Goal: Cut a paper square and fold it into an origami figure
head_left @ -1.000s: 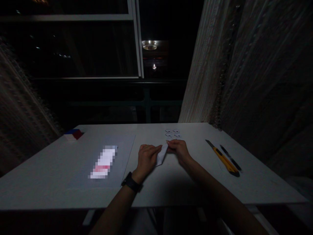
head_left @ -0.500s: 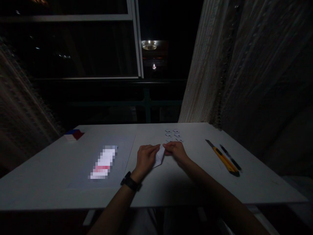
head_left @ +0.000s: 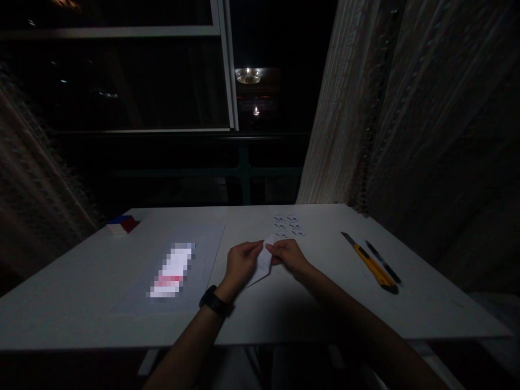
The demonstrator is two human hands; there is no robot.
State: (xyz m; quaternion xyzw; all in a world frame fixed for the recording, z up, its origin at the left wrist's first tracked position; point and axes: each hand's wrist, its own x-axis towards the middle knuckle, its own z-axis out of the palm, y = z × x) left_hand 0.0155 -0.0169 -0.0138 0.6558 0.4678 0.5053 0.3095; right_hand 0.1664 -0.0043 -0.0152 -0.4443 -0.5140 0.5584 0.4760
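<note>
A small folded piece of white paper (head_left: 264,262) is held between my two hands over the middle of the table, its pointed ends facing up and down. My left hand (head_left: 242,264), with a black watch on the wrist, pinches its left side. From the right, my right hand (head_left: 289,254) grips the paper with thumb and fingers, close to the left fingertips. Just beyond the hands lie several small white pieces with dark curved marks (head_left: 287,225), set out in two columns.
On the white table (head_left: 325,319), a yellow box cutter (head_left: 374,266) and a dark pen (head_left: 382,261) lie at right. A lit, pixelated screen (head_left: 173,268) rests on a pale sheet (head_left: 209,254) at left. Further back is a red, blue and white block (head_left: 123,224).
My right hand has shifted slightly down and left along the folded paper. More of the paper shows now, with its upper tip standing above the fingers.
</note>
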